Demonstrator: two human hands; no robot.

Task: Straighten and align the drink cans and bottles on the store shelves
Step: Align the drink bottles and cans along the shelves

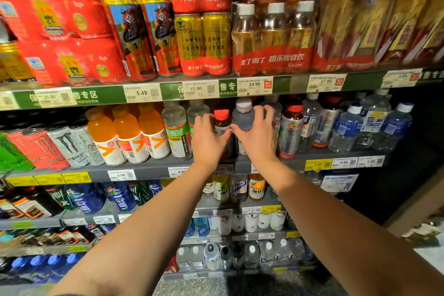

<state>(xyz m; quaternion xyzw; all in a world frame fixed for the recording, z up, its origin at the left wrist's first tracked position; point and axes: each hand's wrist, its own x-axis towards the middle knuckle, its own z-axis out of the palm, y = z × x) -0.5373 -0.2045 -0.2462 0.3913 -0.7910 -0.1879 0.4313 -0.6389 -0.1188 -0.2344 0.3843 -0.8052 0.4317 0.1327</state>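
Red-capped dark bottle (222,125), grey-capped clear bottle (243,115), upright, side by side

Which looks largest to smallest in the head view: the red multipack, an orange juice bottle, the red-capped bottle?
1. red multipack
2. orange juice bottle
3. red-capped bottle, though the left hand partly hides it, so its rank is unsure.

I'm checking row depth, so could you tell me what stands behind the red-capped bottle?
Behind the red-capped bottle only dark shelf shows. The left hand covers its left side, so any bottle behind cannot be seen.
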